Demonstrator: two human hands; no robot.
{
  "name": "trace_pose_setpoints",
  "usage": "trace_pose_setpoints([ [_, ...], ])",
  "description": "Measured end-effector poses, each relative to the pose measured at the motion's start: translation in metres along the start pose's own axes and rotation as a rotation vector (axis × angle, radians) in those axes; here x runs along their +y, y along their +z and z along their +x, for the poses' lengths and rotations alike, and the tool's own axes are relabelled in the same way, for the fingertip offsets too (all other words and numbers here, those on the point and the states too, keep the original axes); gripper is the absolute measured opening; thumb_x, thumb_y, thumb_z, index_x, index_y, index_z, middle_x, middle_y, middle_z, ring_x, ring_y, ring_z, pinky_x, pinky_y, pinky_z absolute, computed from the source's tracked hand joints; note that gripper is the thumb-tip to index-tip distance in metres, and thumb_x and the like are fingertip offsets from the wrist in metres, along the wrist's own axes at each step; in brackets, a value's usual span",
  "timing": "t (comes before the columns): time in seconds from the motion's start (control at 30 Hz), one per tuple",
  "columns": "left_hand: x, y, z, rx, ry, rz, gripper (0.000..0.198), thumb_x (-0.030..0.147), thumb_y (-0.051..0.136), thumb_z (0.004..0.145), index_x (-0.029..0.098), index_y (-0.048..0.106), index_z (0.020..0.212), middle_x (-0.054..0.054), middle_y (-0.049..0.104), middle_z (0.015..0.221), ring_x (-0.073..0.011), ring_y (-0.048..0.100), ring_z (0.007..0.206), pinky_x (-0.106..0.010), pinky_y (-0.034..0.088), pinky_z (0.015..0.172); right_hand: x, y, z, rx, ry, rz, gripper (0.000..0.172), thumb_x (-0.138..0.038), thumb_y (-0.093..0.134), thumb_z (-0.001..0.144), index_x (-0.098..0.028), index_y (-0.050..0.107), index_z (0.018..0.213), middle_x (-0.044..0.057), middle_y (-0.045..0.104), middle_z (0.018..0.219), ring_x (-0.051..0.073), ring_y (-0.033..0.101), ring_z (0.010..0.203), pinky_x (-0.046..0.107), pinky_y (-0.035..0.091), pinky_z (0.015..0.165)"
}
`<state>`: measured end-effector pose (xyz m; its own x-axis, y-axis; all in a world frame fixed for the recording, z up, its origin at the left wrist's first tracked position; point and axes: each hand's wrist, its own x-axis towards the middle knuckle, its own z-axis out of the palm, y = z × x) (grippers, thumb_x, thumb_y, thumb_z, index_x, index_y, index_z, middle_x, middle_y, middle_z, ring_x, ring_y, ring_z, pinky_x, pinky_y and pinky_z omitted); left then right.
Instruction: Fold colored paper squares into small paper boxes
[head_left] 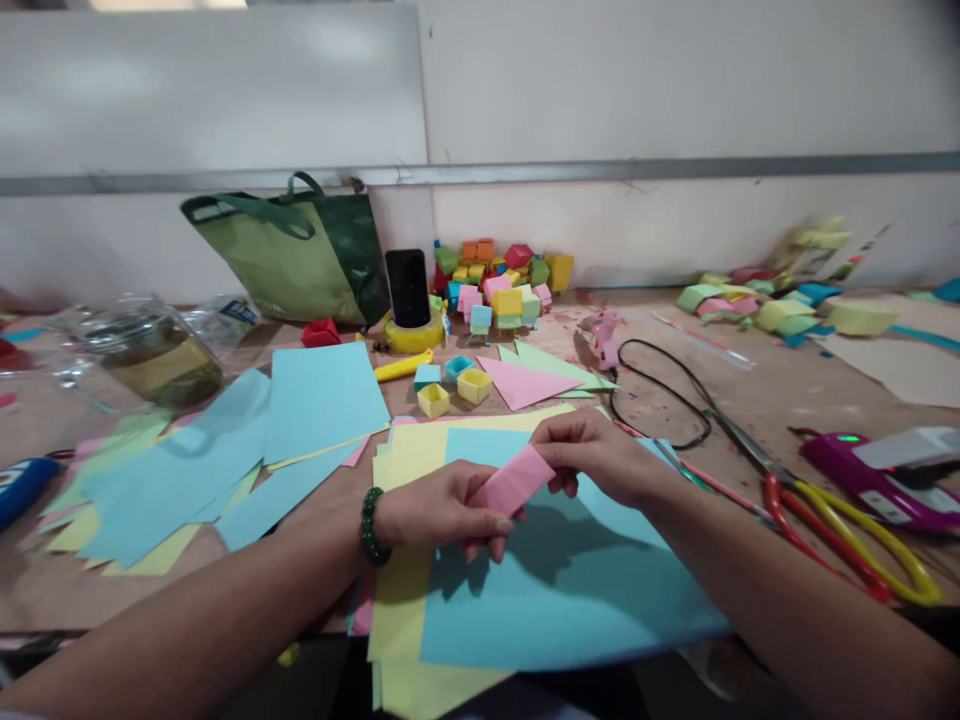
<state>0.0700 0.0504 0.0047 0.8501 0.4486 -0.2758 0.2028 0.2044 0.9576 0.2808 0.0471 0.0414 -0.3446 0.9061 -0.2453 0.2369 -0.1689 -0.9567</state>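
A small folded pink paper (513, 482) is held between my two hands, above a stack of blue and yellow sheets (592, 600). My left hand (465, 508), with a green bead bracelet (373, 527) on its wrist, pinches the paper's lower left end. At its upper right end, the fingers of my right hand (581, 448) are closed on it. Beyond the stack stand small yellow (475, 385) and blue paper boxes (427, 376), beside pink (525, 382) and green paper triangles (559, 365).
Loose coloured sheets (187, 470) and a glass jar (154, 350) lie left. A green bag (300, 250), a phone (409, 287) and a paper box pile (499, 290) stand behind. Right are large scissors (825, 530), a pink glue gun (602, 335) with its cable, and a purple device (877, 480).
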Motion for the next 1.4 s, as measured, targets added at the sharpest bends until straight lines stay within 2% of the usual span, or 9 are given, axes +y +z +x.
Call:
trace_pose_setpoints([
  [0.33, 0.002, 0.001, 0.001, 0.024, -0.016, 0.027, 0.047, 0.054, 0.068, 0.075, 0.013, 0.053, 0.093, 0.002, 0.062, 0.061, -0.0038, 0.047, 0.042, -0.014, 0.035, 0.041, 0.002, 0.002, 0.003, -0.036, 0.039, 0.024, 0.02, -0.032, 0.065, 0.066, -0.013, 0.062, 0.063, -0.001, 0.062, 0.047, 0.007, 0.053, 0.038, 0.016, 0.043, 0.039],
  [0.43, 0.001, 0.001, 0.001, 0.04, -0.045, -0.023, 0.044, 0.053, 0.07, 0.073, 0.013, 0.054, 0.085, 0.002, 0.061, 0.059, -0.0033, 0.045, 0.041, -0.014, 0.034, 0.04, 0.004, 0.002, 0.004, 0.006, 0.014, 0.01, 0.02, -0.03, 0.065, 0.067, -0.012, 0.063, 0.076, -0.002, 0.062, 0.049, 0.008, 0.056, 0.041, 0.017, 0.045, 0.04],
  [0.53, 0.001, 0.0, 0.001, 0.029, -0.066, -0.108, 0.039, 0.048, 0.072, 0.074, 0.012, 0.055, 0.077, 0.001, 0.06, 0.057, -0.0024, 0.044, 0.04, -0.014, 0.032, 0.04, 0.007, 0.002, 0.005, 0.027, -0.049, 0.028, 0.029, -0.03, 0.067, 0.07, -0.015, 0.057, 0.093, -0.005, 0.061, 0.049, 0.01, 0.058, 0.042, 0.017, 0.045, 0.04],
  [0.67, 0.002, -0.004, 0.0, -0.038, -0.058, -0.248, 0.032, 0.039, 0.074, 0.074, 0.011, 0.058, 0.071, 0.001, 0.059, 0.056, -0.0017, 0.042, 0.039, -0.015, 0.026, 0.038, 0.008, 0.004, 0.003, -0.012, -0.178, 0.074, 0.029, -0.042, 0.063, 0.079, -0.019, 0.047, 0.088, -0.005, 0.063, 0.054, 0.01, 0.059, 0.045, 0.02, 0.048, 0.043],
  [0.8, 0.004, -0.005, -0.001, -0.051, -0.078, -0.287, 0.034, 0.039, 0.075, 0.073, 0.01, 0.059, 0.066, 0.001, 0.059, 0.053, -0.0014, 0.041, 0.037, -0.016, 0.024, 0.037, 0.005, 0.007, -0.005, 0.034, -0.337, 0.029, 0.029, -0.047, 0.055, 0.085, -0.02, 0.046, 0.089, -0.004, 0.06, 0.06, 0.012, 0.06, 0.051, 0.024, 0.049, 0.05],
  [0.93, 0.004, -0.004, 0.0, -0.046, -0.058, -0.265, 0.034, 0.038, 0.074, 0.074, 0.009, 0.061, 0.066, 0.0, 0.059, 0.053, -0.0008, 0.042, 0.039, -0.014, 0.027, 0.039, 0.006, 0.011, -0.01, 0.176, -0.424, -0.226, 0.032, -0.037, 0.07, 0.074, -0.021, 0.042, 0.077, -0.005, 0.054, 0.061, 0.009, 0.052, 0.051, 0.021, 0.041, 0.047],
  [1.17, -0.001, -0.005, 0.001, 0.014, -0.074, -0.278, 0.031, 0.037, 0.076, 0.073, 0.01, 0.06, 0.073, 0.0, 0.062, 0.057, -0.0019, 0.047, 0.04, -0.012, 0.033, 0.04, 0.009, 0.015, -0.013, 0.275, -0.556, -0.411, 0.019, -0.022, 0.062, 0.078, -0.021, 0.044, 0.073, -0.004, 0.05, 0.064, 0.009, 0.049, 0.054, 0.021, 0.044, 0.051],
  [1.3, -0.003, -0.005, 0.001, -0.029, -0.092, -0.287, 0.038, 0.042, 0.078, 0.07, 0.01, 0.062, 0.082, -0.005, 0.069, 0.069, -0.0101, 0.063, 0.054, -0.017, 0.047, 0.05, 0.011, 0.017, -0.014, 0.295, -0.684, -0.549, 0.015, -0.015, 0.058, 0.077, -0.022, 0.045, 0.075, -0.003, 0.053, 0.066, 0.009, 0.051, 0.058, 0.021, 0.046, 0.056],
  [1.4, -0.002, -0.003, 0.001, -0.022, -0.022, -0.312, 0.044, 0.049, 0.072, 0.074, 0.008, 0.065, 0.09, -0.011, 0.072, 0.084, -0.0156, 0.069, 0.069, -0.023, 0.054, 0.065, 0.015, 0.018, -0.014, 0.246, -0.695, -0.573, 0.015, -0.015, 0.057, 0.079, -0.023, 0.045, 0.077, -0.004, 0.055, 0.067, 0.009, 0.052, 0.058, 0.021, 0.046, 0.056],
])
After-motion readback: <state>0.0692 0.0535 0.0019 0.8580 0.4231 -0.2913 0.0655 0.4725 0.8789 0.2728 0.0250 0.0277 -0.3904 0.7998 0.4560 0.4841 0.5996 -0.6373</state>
